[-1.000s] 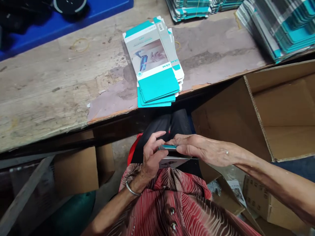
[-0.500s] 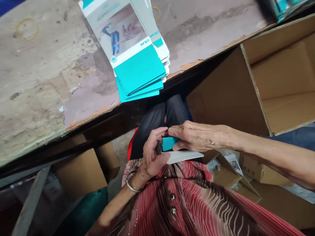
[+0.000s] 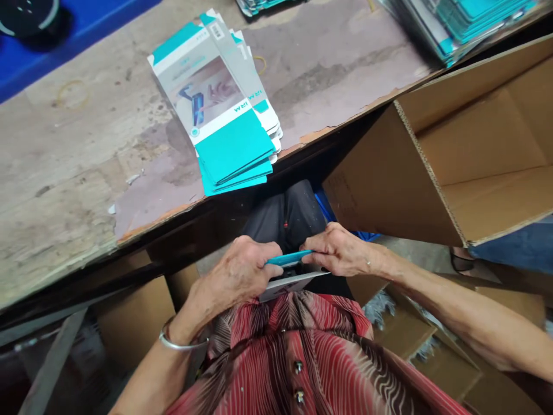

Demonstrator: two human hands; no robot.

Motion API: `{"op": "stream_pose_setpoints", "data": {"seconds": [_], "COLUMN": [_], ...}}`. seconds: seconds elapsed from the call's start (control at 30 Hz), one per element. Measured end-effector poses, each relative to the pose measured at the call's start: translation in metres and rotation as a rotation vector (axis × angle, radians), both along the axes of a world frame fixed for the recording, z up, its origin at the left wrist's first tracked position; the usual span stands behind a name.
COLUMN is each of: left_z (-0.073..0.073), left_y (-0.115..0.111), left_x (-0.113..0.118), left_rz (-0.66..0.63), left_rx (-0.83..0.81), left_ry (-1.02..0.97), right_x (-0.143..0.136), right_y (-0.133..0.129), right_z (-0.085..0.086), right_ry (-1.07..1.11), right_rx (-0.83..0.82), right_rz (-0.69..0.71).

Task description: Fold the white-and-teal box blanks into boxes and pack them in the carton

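Above my lap, a small teal and white cardboard box (image 3: 288,258) is held between both hands. My left hand (image 3: 244,268) grips its left end, with thumb and fingers closed on the teal flap. On the right end, my right hand (image 3: 339,251) pinches the same flap edge. The box's pale printed side slants down toward my shirt, and its inside looks dark. On the table edge in front lies a stack of flattened teal and white boxes (image 3: 237,144), the top one printed with a picture of a blue device and a hand.
A large open carton (image 3: 367,167) stands to the right against the wooden table (image 3: 142,127). More teal packs in clear plastic (image 3: 484,29) lie at the table's far right. A blue tray (image 3: 99,34) is at upper left. Cardboard boxes (image 3: 133,317) stand below.
My left hand has turned over from cupping the box's left side to gripping the flap's left end. The teal flap now stretches between both hands. The view has shifted, showing more table.
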State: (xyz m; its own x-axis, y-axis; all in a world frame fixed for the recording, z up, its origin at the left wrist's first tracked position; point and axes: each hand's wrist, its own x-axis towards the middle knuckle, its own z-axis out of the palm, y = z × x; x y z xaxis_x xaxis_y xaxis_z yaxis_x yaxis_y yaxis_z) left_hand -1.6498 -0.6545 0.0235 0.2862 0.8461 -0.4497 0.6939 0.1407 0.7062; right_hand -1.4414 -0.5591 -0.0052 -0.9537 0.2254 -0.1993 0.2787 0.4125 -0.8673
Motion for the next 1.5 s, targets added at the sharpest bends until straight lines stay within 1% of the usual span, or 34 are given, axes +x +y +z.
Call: {"op": "stream_pose_setpoints", "data": {"seconds": [0.07,0.1,0.13,0.2,0.27,0.3,0.33,0.4,0.47,0.5,0.57,0.63,0.7,0.73,0.77,0.83,0.9,0.97,1.03,1.07,1.13,1.2,1.27,1.37,1.43,1.5], "left_z": [0.002,0.001,-0.002,-0.009,-0.015,-0.017,-0.018,-0.016,-0.013,-0.012,-0.012,-0.014,-0.016,-0.017,-0.017,-0.018,-0.020,-0.023,-0.025,-0.026,-0.026,-0.025,-0.022,-0.016,-0.012,-0.009], "left_y": [0.006,0.008,0.009,0.007,0.002,0.000,-0.003,-0.006,-0.006,-0.005,-0.001,0.002,0.003,0.001,-0.003,-0.015,-0.031,-0.045,-0.055,-0.057,-0.057,-0.056,-0.055,-0.056,-0.058,-0.058], "left_x": [0.001,0.001,0.002,0.004,0.006,0.007,0.008,0.009,0.011,0.011,0.012,0.010,0.005,0.002,-0.001,-0.004,-0.002,0.007,0.019,0.024,0.031,0.033,0.032,0.031,0.033,0.034], "left_rz": [-0.193,-0.262,-0.307,-0.329,-0.299,-0.282,-0.274,-0.295,-0.343,-0.362,-0.377,-0.350,-0.246,-0.147,-0.018,0.302,0.620,0.850,1.002,1.058,1.150,1.191,1.183,1.136,1.122,1.114], "left_rx": [0.063,0.116,0.174,0.281,0.388,0.437,0.479,0.532,0.550,0.555,0.527,0.446,0.312,0.227,0.132,-0.064,-0.189,-0.246,-0.291,-0.310,-0.310,-0.287,-0.310,-0.380,-0.379,-0.342], "left_ry": [0.095,0.123,0.135,0.122,0.076,0.053,0.034,0.002,-0.022,-0.034,-0.068,-0.147,-0.272,-0.333,-0.390,-0.495,-0.634,-0.813,-0.950,-0.989,-0.999,-0.973,-0.961,-0.977,-0.971,-0.922], "right_x": [0.000,0.001,0.003,0.009,0.017,0.020,0.021,0.021,0.015,0.011,0.005,0.001,0.000,0.000,0.001,0.002,0.001,0.000,-0.002,-0.003,-0.004,-0.004,-0.004,-0.001,0.002,0.004], "right_y": [-0.006,-0.009,-0.010,-0.010,-0.009,-0.009,-0.010,-0.014,-0.021,-0.025,-0.031,-0.035,-0.038,-0.038,-0.039,-0.041,-0.042,-0.045,-0.047,-0.048,-0.049,-0.049,-0.049,-0.048,-0.050,-0.053], "right_z": [0.000,0.001,0.001,0.000,-0.003,-0.006,-0.009,-0.016,-0.021,-0.022,-0.022,-0.021,-0.020,-0.020,-0.020,-0.020,-0.020,-0.018,-0.016,-0.015,-0.013,-0.011,-0.010,-0.011,-0.014,-0.016], "right_ry": [0.065,0.077,0.066,0.005,-0.048,-0.055,-0.053,-0.042,-0.048,-0.055,-0.068,-0.059,-0.039,-0.037,-0.042,-0.054,-0.048,-0.029,-0.025,-0.030,-0.043,-0.055,-0.069,-0.077,-0.048,-0.008], "right_rx": [0.012,-0.011,-0.068,-0.281,-0.529,-0.624,-0.694,-0.781,-0.809,-0.789,-0.692,-0.571,-0.467,-0.430,-0.403,-0.365,-0.337,-0.310,-0.303,-0.303,-0.305,-0.307,-0.319,-0.339,-0.317,-0.273], "right_rz": [-0.063,-0.091,-0.111,-0.169,-0.250,-0.301,-0.358,-0.461,-0.541,-0.575,-0.619,-0.628,-0.619,-0.619,-0.625,-0.646,-0.648,-0.641,-0.639,-0.642,-0.644,-0.650,-0.642,-0.623,-0.640,-0.668]}}
